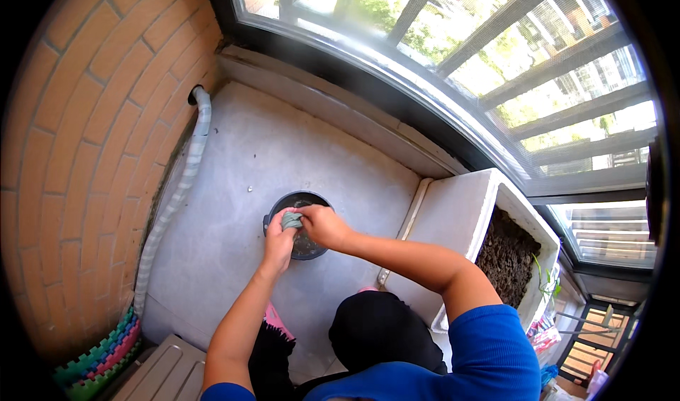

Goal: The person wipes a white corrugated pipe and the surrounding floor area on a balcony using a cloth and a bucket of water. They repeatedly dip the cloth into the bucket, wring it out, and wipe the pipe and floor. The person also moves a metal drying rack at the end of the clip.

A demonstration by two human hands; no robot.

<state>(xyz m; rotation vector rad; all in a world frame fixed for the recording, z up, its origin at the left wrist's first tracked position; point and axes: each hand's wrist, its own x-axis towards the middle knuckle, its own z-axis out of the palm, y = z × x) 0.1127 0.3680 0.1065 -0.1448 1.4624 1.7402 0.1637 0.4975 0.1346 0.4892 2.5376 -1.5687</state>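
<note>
Over a round dark bucket (316, 254) with water in it, both of my hands grip a bunched grey-green cloth (291, 220). My left hand (279, 242) is closed around it from the left side. From the right, my right hand (323, 225) has its fingers closed on the other end. The two hands are close together above the bucket's rim. Part of the cloth is hidden inside my fingers. A small handle sticks out on the bucket's left side.
A pale planter (453, 220) filled with dark soil (506, 256) stands at my right. A wrapped hose (185, 178) runs down the brick wall (78, 153) at left. Colourful foam mats (106, 351) lean at lower left beside a grey-brown slatted surface (159, 376). A barred window (453, 54) is ahead.
</note>
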